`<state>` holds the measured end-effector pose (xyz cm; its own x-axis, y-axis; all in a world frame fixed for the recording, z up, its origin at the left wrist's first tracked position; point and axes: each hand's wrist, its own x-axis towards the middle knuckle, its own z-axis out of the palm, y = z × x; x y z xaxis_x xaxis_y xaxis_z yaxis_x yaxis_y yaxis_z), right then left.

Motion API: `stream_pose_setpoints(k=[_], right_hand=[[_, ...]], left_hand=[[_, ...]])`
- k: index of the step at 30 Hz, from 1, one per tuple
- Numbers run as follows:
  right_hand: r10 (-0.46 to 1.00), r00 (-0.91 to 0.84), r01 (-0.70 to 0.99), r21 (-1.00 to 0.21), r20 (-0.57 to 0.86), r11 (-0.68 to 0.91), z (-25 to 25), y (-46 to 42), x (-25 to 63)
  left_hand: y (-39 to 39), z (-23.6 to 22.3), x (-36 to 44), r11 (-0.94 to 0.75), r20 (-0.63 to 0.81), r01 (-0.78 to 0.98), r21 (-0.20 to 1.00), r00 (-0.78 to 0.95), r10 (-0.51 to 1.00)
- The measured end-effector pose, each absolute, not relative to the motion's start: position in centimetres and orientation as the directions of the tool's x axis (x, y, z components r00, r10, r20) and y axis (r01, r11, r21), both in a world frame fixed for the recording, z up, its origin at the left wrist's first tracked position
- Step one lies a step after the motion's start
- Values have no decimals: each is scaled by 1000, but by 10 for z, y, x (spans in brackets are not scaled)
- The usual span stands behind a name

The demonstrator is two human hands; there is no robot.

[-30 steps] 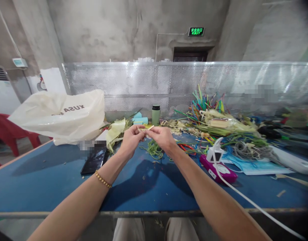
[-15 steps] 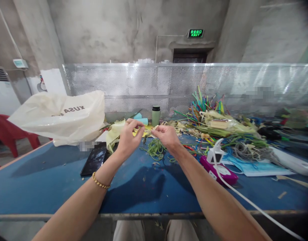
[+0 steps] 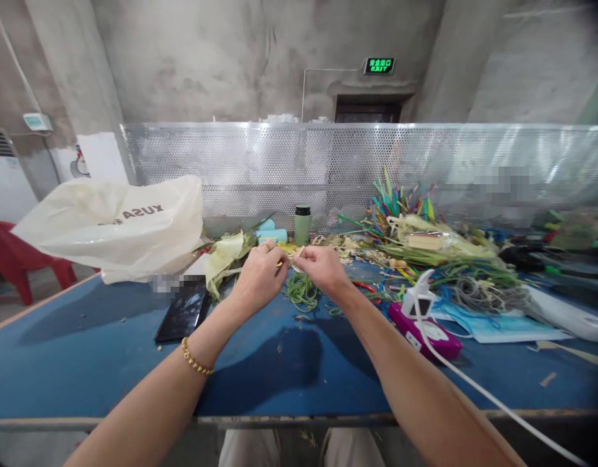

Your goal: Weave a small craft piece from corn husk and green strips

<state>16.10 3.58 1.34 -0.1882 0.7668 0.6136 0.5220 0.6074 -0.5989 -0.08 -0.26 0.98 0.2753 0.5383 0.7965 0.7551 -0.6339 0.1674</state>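
Note:
My left hand [image 3: 263,271], with a gold bead bracelet [image 3: 196,358] at its wrist, is raised over the table's middle. Its fingers are curled together, and whatever they hold is hidden. Close beside it, my right hand [image 3: 324,267] pinches a small pale strip [image 3: 298,257] between thumb and fingertips. Below and between the hands lies a tangle of green cord [image 3: 301,292]. Left of my left hand is a pale yellow-green husk-like sheet [image 3: 225,254].
A dark phone or tablet [image 3: 182,310] and a white plastic bag [image 3: 119,224] are on the left. A green bottle [image 3: 302,225] stands behind the hands. Rightward are a purple power strip [image 3: 445,340] with a white cable, a blue mask [image 3: 498,324] and heaped cords and husks [image 3: 454,259].
My left hand has turned knuckles-up, closed its fingers and come lower and nearer my right hand. My right hand stays almost in place, still pinching the pale strip.

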Motion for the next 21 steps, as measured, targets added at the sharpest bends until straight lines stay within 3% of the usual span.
stream_pose_setpoints(k=[4, 7, 9, 13, 17, 21], right_hand=[[761, -328, 432, -628, 560, 648, 15, 29, 158], [789, -374, 310, -736, 488, 602, 16, 24, 157], [811, -383, 255, -793, 443, 554, 17, 22, 158], [850, -375, 158, -878, 370, 452, 18, 21, 162], [872, -372, 70, -927, 319, 369, 20, 22, 166], [865, -375, 100, -913, 335, 396, 21, 23, 167]], left_hand=[[-3, 14, -2, -673, 756, 587, 449, 153, 637], [-2, 17, -8, -658, 679, 334, 675, 70, 731], [0, 19, -12, -641, 644, 169, 749, 43, 764], [-1, 21, -14, -584, 570, 53, 810, 163, 805], [-8, 22, -9, -584, 524, 124, 802, 323, 788], [-8, 19, -5, -625, 548, 258, 737, 314, 776]])
